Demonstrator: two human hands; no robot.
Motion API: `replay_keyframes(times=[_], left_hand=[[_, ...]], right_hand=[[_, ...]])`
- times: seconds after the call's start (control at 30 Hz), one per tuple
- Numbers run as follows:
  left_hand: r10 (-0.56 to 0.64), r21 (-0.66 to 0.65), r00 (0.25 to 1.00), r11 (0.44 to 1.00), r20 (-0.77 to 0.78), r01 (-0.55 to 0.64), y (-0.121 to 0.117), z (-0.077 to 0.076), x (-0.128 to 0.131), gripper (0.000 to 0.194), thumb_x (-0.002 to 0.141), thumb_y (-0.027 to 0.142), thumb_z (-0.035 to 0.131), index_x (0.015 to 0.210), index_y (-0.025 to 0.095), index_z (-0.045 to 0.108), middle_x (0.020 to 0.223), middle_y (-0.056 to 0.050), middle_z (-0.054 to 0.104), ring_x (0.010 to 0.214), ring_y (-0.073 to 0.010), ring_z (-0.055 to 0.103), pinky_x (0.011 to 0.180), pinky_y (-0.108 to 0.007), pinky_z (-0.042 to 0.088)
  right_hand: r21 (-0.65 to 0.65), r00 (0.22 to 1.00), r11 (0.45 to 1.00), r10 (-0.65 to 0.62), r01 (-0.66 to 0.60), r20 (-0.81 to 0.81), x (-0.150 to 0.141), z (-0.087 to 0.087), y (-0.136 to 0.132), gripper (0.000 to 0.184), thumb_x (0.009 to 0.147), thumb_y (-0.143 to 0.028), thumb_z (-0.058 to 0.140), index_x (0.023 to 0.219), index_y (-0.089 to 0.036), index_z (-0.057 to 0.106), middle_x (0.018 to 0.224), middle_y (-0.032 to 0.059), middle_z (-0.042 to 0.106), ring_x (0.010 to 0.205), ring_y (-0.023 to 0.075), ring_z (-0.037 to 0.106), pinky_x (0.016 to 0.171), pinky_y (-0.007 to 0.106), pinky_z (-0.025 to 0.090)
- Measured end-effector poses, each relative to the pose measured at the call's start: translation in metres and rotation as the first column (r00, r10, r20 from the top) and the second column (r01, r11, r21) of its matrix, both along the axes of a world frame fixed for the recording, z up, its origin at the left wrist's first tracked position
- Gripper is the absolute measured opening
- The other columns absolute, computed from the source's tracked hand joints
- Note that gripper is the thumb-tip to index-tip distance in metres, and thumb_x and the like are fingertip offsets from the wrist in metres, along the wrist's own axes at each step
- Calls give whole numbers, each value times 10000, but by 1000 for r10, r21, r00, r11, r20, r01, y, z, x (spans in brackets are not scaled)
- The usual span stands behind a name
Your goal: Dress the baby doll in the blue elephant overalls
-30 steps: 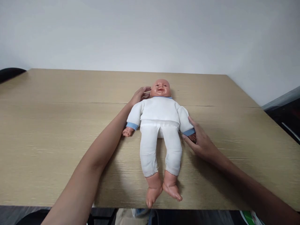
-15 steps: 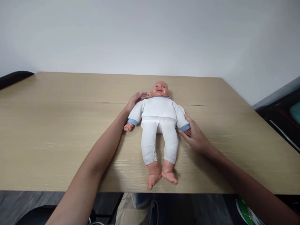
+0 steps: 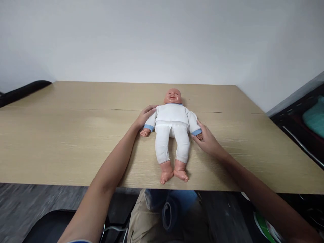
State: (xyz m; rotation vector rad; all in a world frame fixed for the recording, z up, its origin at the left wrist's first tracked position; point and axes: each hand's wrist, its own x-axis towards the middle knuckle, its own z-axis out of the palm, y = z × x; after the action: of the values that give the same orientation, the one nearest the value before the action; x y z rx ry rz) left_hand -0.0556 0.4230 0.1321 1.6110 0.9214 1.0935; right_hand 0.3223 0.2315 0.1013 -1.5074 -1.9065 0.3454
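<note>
A baby doll [image 3: 172,114] in a white top and white trousers with blue cuffs lies on its back on the wooden table [image 3: 76,141], head toward the wall and bare feet toward me. My left hand [image 3: 146,115] rests beside its shoulder, fingers stretched out and touching the upper sleeve; the thumb is hard to make out. At the other side, my right hand [image 3: 208,139] is closed around the doll's lower arm at the cuff, with the thumb below and the fingers above. Part of the doll's small hand shows inside my grip.
A black chair back [image 3: 30,88] stands at the table's left edge. On the right is a black rack [image 3: 291,125] with a teal item [image 3: 315,116]. The white wall [image 3: 152,40] borders the far edge. Below the near edge are my lap and a dark seat [image 3: 48,226].
My left hand has come down from beside the doll's neck onto its shoulder sleeve. The right hand stays at the doll's cuff. My view has shifted, showing more of my lap.
</note>
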Motion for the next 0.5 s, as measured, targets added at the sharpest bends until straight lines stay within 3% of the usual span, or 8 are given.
replay_keyframes(times=[0.13,0.2,0.27,0.33,0.4,0.47,0.5], left_hand=[[80,33,993,996,-91,-77,-14,5,-7,854,873,867,789,1359,164,778,1570,-224,784,1485,-416,713,1335,-583,551],[142,60,980,989,-142,-135,-24,18,-8,743,918,771,798,1342,162,764,1568,-239,768,1484,-423,701,1339,-623,537],[194,137,964,976,-184,-171,-47,42,-3,592,965,638,827,1336,180,770,1583,-210,756,1525,-404,667,1386,-623,486],[242,300,950,938,-197,-177,-89,71,11,461,1079,578,757,1386,234,774,1564,-137,775,1548,-349,656,1373,-576,506],[281,435,956,873,-83,-218,-148,94,33,365,1182,556,665,1368,260,769,1483,-104,809,1447,-297,729,1271,-524,585],[304,477,951,829,56,-293,-214,96,57,296,1234,511,611,1346,282,762,1403,-93,822,1381,-268,754,1252,-524,598],[262,485,962,833,76,-266,-246,88,68,305,1247,505,563,1349,296,759,1354,-102,823,1347,-272,761,1235,-550,611]], right_hand=[[-28,989,989,-146,146,-12,-5,5,-14,890,1039,-589,704,1763,-110,509,1720,317,615,1635,485,598,1406,758,455],[40,972,971,-232,234,-36,-14,15,-33,817,1049,-586,694,1713,-128,558,1695,304,635,1637,489,587,1408,780,439],[168,968,954,-240,248,-67,-31,32,-62,705,1117,-553,654,1713,-188,559,1741,256,613,1688,452,547,1435,775,408],[266,977,940,-201,214,-78,-55,52,-98,585,1177,-468,640,1718,-264,557,1777,197,594,1715,410,533,1439,750,423],[325,988,934,-132,151,-78,-80,64,-134,545,1174,-350,647,1710,-297,565,1792,172,577,1712,404,540,1414,744,463],[371,990,920,-89,125,-113,-97,56,-166,648,1112,-267,700,1736,-302,530,1819,174,538,1682,419,565,1362,746,531],[390,991,914,-66,108,-120,-100,44,-181,727,1068,-243,737,1755,-319,511,1818,167,537,1665,437,582,1336,762,559]])
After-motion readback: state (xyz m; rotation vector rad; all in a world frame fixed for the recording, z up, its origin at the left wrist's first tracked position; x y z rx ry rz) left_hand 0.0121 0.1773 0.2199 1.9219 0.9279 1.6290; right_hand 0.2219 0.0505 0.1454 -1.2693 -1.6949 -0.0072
